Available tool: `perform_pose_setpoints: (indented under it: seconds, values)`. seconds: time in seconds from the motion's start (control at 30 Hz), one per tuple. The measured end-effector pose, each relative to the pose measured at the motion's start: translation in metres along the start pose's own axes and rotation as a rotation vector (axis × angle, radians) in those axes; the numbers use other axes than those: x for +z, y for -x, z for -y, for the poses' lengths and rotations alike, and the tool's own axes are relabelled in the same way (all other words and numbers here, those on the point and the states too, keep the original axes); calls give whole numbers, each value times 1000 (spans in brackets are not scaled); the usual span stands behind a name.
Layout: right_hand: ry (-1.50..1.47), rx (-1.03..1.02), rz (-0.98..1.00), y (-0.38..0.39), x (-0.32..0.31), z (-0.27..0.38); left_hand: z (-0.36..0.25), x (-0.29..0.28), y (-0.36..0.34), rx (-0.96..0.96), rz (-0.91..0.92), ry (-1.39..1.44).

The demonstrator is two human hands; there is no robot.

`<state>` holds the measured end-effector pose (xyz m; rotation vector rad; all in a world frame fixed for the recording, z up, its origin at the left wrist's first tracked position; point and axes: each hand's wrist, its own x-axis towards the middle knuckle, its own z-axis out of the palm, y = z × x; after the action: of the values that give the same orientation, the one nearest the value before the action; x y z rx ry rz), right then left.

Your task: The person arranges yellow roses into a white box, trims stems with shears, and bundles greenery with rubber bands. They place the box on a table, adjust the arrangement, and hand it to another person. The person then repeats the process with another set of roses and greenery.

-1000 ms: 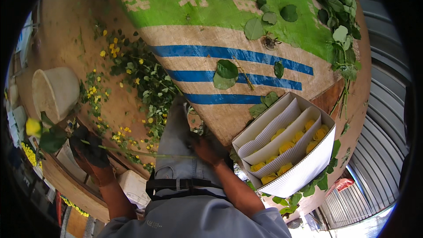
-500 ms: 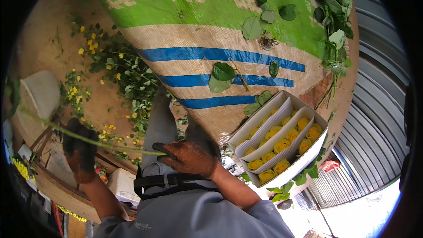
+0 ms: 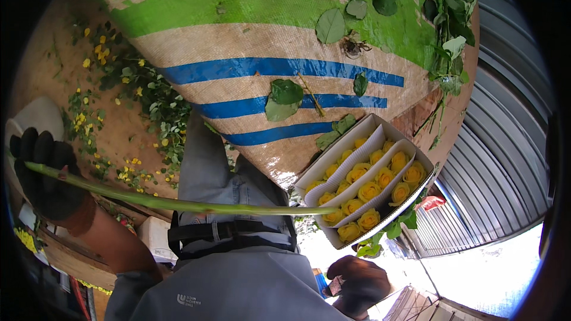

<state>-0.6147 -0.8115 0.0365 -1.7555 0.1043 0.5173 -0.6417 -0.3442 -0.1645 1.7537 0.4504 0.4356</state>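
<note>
My left hand (image 3: 46,181), in a dark glove, is at the far left with its fingers bent around a long green stem (image 3: 196,205). The stem reaches right across my lap, its bare end overlapping the near edge of a white cardboard box (image 3: 389,226). Its other end runs out past the left rim of the picture. Yellow roses (image 3: 369,191) stand in rows in the box, parted by white corrugated strips. My right hand (image 3: 360,282), gloved too, is low on the right beside my body, below the box. Motion smears it, and whether it holds anything is unclear.
A green and tan woven sheet (image 3: 238,41) with blue stripes covers the table, with loose leaves (image 3: 285,92) on it. Leafy stems (image 3: 449,35) line the right edge. Corrugated metal (image 3: 505,125) rises beyond. Clippings with yellow petals (image 3: 151,98) litter the floor at left.
My right hand has let go of the stem's end and moved down and right. My left hand has moved left, and the stem now stretches nearer and further right, over the box's edge.
</note>
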Motion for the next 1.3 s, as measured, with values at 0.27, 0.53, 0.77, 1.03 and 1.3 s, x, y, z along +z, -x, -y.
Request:
perform_pose_setpoints:
  seconds: [0.27,0.53,0.77,1.03,1.3]
  values:
    - [722,-66,-749,8,-48,-7,-13,104,-16,-233,312,1185]
    - [766,-115,-656,-2,-45,-10,-23,145,-6,-322,408,1174]
    - [856,-94,-706,5,-47,0,-35,186,9,-422,289,1022]
    - [938,-57,-854,26,-74,-5,-39,201,3,331,188,-499]
    - [761,-3,-959,69,-110,-33,-56,187,-17,564,259,-749]
